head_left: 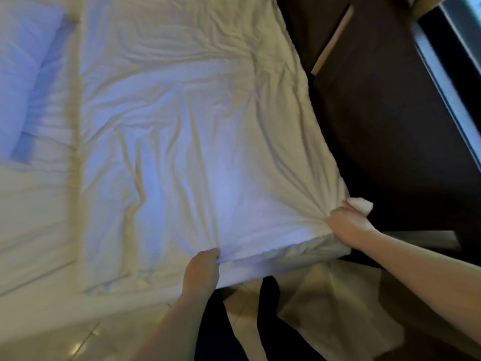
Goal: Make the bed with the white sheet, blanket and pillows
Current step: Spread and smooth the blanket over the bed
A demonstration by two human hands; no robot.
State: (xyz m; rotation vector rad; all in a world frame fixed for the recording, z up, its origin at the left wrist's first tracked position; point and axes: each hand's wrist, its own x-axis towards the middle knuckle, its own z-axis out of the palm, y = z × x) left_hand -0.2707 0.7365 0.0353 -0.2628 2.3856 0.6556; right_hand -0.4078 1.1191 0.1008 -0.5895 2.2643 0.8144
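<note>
My arms are bare from the bottom edge of the view up to my hands: no sleeves, no watch, no bracelet, no rings that I can make out. My left hand (201, 272) and my right hand (347, 224) wear no gloves. Below them, my legs (270, 308) are in dark trousers, black or near it; the blur hides any detail.
</note>
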